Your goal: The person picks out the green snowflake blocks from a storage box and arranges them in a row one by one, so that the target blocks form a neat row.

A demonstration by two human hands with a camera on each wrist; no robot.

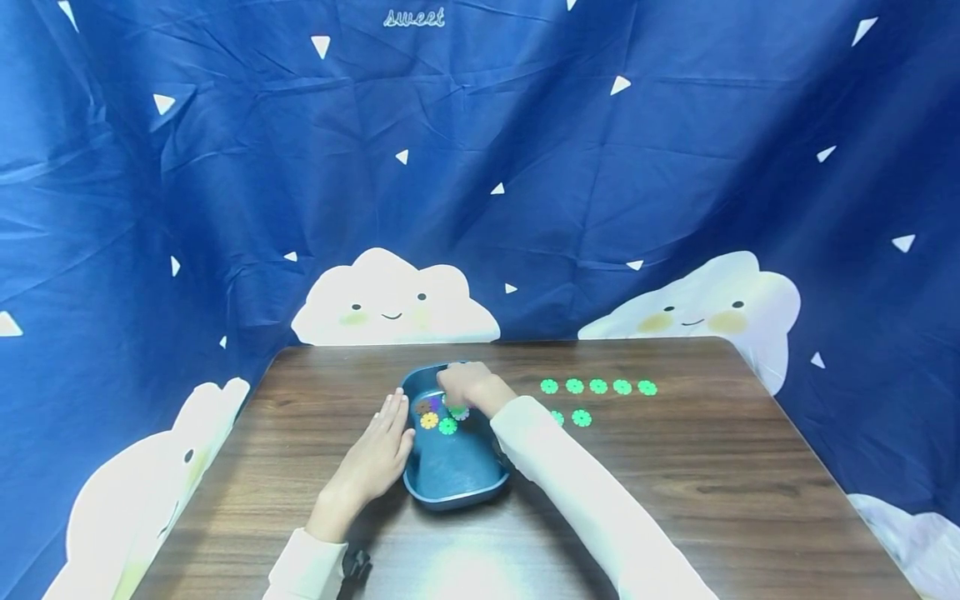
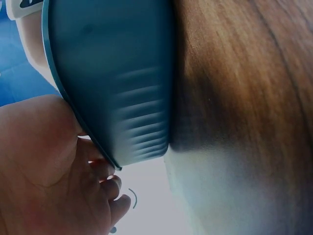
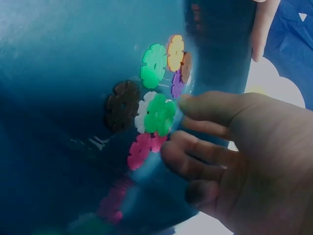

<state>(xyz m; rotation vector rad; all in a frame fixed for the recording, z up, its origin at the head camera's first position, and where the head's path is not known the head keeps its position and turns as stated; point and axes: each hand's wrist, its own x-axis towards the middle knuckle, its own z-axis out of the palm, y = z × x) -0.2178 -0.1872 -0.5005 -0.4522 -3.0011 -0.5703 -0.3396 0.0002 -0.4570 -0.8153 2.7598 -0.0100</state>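
Note:
A dark blue tray (image 1: 453,477) stands on the table, with several flower-shaped plastic discs in its far part. My left hand (image 1: 375,458) lies along the tray's left rim, fingers straight and touching it. Inside the far end is my right hand (image 1: 468,387). In the right wrist view its loosely bent thumb and fingers are beside a green disc (image 3: 161,115), nothing visibly held between them. Around that disc lie a white disc (image 3: 141,117), a dark brown disc (image 3: 122,106), pink discs (image 3: 139,152), another green disc (image 3: 154,66), an orange disc (image 3: 175,53) and a purple disc (image 3: 176,85).
Right of the tray, a row of several green discs (image 1: 597,387) lies on the brown wooden table (image 1: 712,467). Below that row is another green disc (image 1: 581,418), and one more is partly hidden by the right sleeve (image 1: 555,458). A blue curtain (image 1: 525,167) hangs behind the table.

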